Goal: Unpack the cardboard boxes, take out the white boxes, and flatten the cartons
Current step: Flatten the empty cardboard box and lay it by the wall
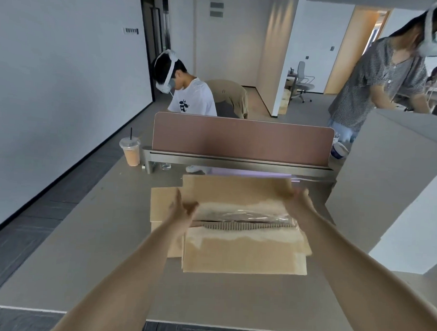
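**Both hands at the carton's far flap**

A long grey table [83, 247] carries a pale grey slab-sided stack [387, 185] at its right and a brown desk divider [241, 138] along its far edge. Mid-table lies the brown cardboard carton [243, 254], flaps parted. The left hand [181, 210] grips the far flap's left corner. The right hand [298, 201], well apart at the right corner, is too blurred to judge. A lidded plastic drink cup [131, 150] stands far left.
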A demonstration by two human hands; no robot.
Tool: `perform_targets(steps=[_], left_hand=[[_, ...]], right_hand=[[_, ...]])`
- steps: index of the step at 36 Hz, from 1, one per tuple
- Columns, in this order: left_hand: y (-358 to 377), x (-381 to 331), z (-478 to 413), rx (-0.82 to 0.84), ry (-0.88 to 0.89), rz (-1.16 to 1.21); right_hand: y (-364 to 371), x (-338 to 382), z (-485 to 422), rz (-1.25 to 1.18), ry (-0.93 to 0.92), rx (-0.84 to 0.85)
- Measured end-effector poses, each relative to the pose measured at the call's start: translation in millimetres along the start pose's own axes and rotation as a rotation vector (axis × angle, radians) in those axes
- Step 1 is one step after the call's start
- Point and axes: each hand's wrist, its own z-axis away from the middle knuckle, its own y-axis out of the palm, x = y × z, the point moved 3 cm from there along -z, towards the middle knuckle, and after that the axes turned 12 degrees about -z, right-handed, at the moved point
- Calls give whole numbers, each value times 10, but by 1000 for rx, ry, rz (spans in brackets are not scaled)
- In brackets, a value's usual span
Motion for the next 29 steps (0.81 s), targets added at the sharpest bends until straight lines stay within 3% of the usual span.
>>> perform_targets(steps=[2, 5, 8, 10, 13, 17, 21, 29], left_hand=[[199, 169, 55, 100, -41, 4], [378, 336, 88, 105, -135, 49], [436, 335, 83, 53, -194, 42], [443, 253, 82, 17, -177, 6], [454, 115, 95, -6, -153, -39], [388, 48, 135, -85, -168, -202], [168, -41, 174, -174, -176, -385], [21, 74, 186, -96, -149, -638]], right_hand=[[84, -336, -37, 90, -32, 103], [111, -659, -39, 91, -90, 84], [64, -758, 23, 10, 25, 32], [7, -844, 33, 99, 146, -6], [11, -892, 4, 117, 175, 36], [-35, -911, -31, 385, 222, 27], [-135, -695, 43, 593, 131, -47], [-116, -629, 326, 853, 54, -7]])
